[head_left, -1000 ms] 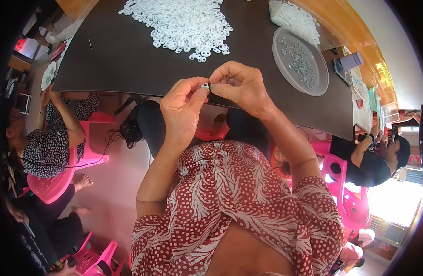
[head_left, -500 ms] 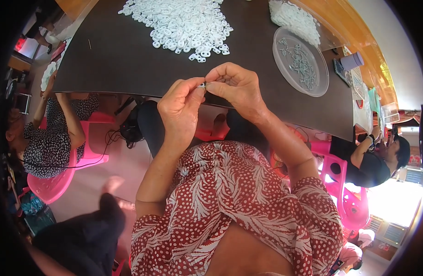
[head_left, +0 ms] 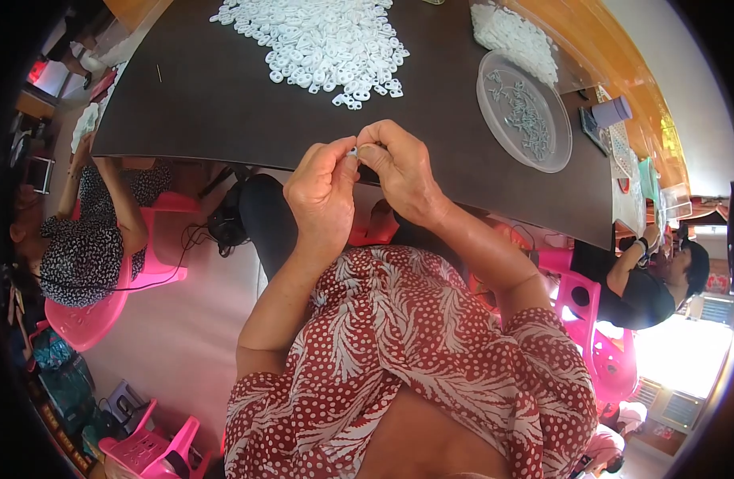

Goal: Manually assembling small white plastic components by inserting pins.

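Both hands meet just over the table's near edge. My left hand (head_left: 323,195) pinches a small white plastic piece (head_left: 352,152) between thumb and fingertips; it resembles the two-holed pieces in the pile ahead. Thumb and forefinger of my right hand (head_left: 404,172) are pressed together against that piece's right side. Whatever they grip is too small and covered to make out. Beyond my hands lies a large pile of white plastic pieces (head_left: 331,48). To the right, a round clear dish (head_left: 560,148) holds many small silvery metal parts (head_left: 526,120).
The dark table (head_left: 199,104) spans the front. A heap of white pieces (head_left: 514,40) lies behind the dish, near a lilac cup (head_left: 611,110). A thin needle-like item (head_left: 159,73) rests at left. People sit at left (head_left: 84,263) and right (head_left: 638,279); a pink chair (head_left: 147,447) stands lower left.
My hands have drawn slightly toward my body, still pinched together at the white piece. A passing person's dark-trousered leg at lower left has left the view, uncovering the pink chair.
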Demonstrator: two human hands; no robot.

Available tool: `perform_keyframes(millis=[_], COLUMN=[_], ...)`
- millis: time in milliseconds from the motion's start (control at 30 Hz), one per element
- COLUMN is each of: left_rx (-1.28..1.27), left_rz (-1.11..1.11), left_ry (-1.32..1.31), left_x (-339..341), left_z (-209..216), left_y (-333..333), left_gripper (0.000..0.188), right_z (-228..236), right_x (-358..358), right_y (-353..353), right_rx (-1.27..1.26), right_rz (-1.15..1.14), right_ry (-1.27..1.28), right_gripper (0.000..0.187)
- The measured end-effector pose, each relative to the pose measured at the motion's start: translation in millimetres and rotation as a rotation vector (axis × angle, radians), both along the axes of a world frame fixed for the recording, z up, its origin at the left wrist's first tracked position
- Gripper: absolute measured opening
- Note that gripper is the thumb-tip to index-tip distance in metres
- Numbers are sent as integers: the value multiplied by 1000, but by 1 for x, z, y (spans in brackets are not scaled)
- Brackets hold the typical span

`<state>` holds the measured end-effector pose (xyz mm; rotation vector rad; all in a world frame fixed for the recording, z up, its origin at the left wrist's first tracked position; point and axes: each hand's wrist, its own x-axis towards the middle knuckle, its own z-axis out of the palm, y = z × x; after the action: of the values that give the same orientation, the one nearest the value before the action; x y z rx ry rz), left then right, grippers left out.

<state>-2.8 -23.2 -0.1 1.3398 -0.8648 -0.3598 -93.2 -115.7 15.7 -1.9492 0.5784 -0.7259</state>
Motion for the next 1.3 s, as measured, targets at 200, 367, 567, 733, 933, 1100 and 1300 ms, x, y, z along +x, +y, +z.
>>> perform_keyframes(millis=[200,367,567,733,933,1100,1300], left_rx=[-19,-33,-121,-136,-124,-120,-133], left_rz=[18,-65,-104,-111,-112,-121,-120], left_ry=[105,398,497,521,546,553,557], left_x=[1,13,24,26,26,27,25], left_z=[-6,-10,-16,-18,-18,-16,-17], left_y=[-4,-4,-8,-6,-6,-4,-5], left_gripper=[18,22,25,23,23,23,23], right_z=[-3,4,-10,-23,-15,-13,-18], right_x=[4,8,23,36,29,23,34], right_y=[-5,-28,-67,-71,-77,-80,-74], right_rx=[-58,-184,-742,-868,-879,-843,-909], right_rz=[14,33,-113,-84,-138,-143,-112], right_ry=[38,50,117,68,60,109,97], right_gripper=[7,8,11,20,16,10,10])
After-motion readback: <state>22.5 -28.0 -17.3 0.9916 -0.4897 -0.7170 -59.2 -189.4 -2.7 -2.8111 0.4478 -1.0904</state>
